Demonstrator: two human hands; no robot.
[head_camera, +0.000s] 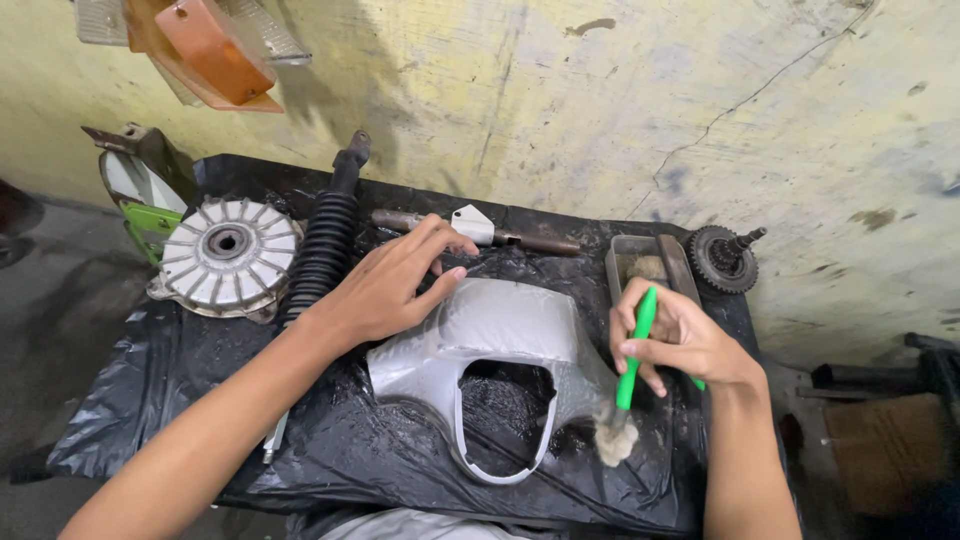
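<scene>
On a table (150, 400) covered in black plastic, the left hand (385, 285) lies spread on the top edge of a grey scooter cover (500, 330) while the right hand (675, 340) pinches a green brush (630, 365), its soapy bristles at the cover's lower right edge, so the washing looks part done.

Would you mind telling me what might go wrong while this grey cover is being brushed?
The left hand only steadies the grey cover at its top edge, so it may slide on the wet black plastic sheet. The right hand works the green brush beside the metal tray, which an elbow might knock.
</scene>
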